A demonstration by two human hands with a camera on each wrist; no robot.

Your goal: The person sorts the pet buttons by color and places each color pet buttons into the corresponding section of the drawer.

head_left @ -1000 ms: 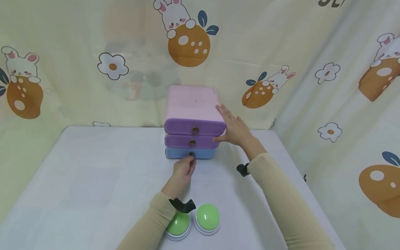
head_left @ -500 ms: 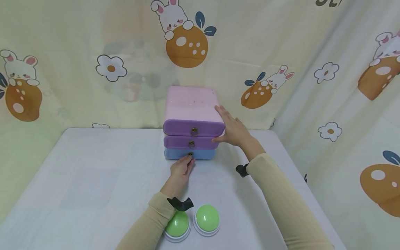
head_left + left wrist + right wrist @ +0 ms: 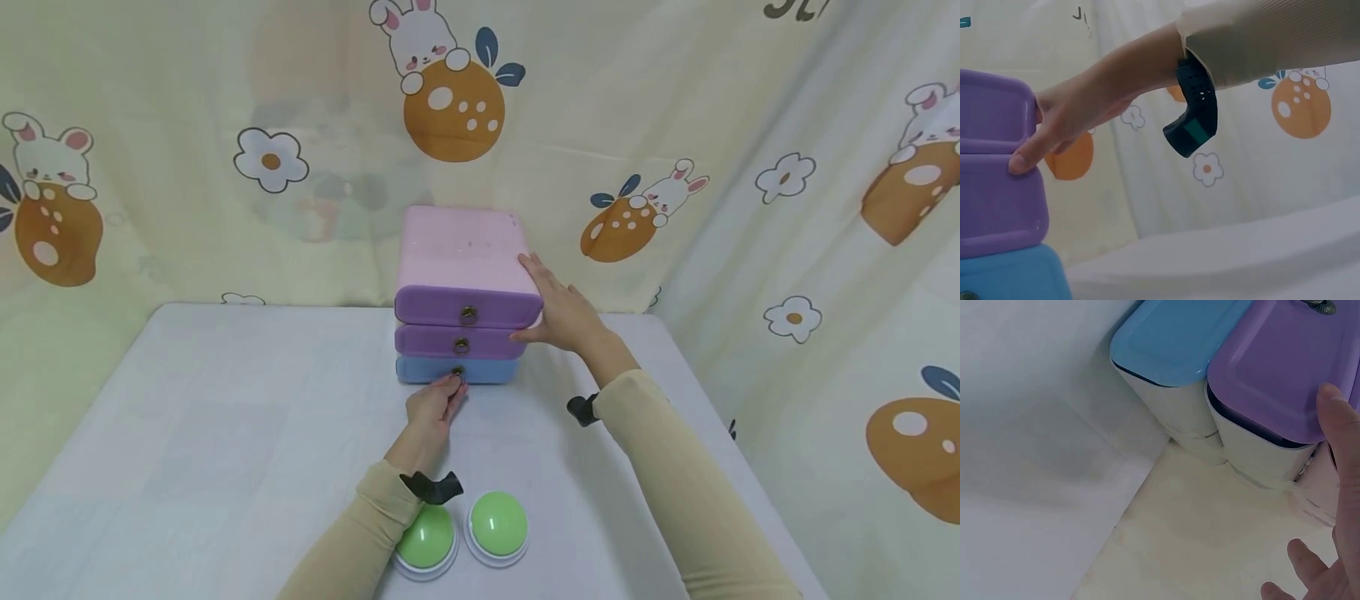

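A small stacked drawer box with a pink top stands at the back of the table. Two purple drawers, the upper and the middle, lie above a blue bottom drawer. My left hand pinches the ring pull of the blue drawer; the left wrist view leaves this hand out. My right hand braces the box's right side with its fingers extended. Its thumb presses on the middle purple front near the right edge. All the drawer fronts sit close to the box.
Two green dome buttons on white bases stand near the table's front: the left one partly under my left forearm, the right one beside it. A patterned curtain hangs right behind the white table.
My left hand has shifted slightly to the left, showing more of the ring pull. The right hand and the drawers look unchanged.
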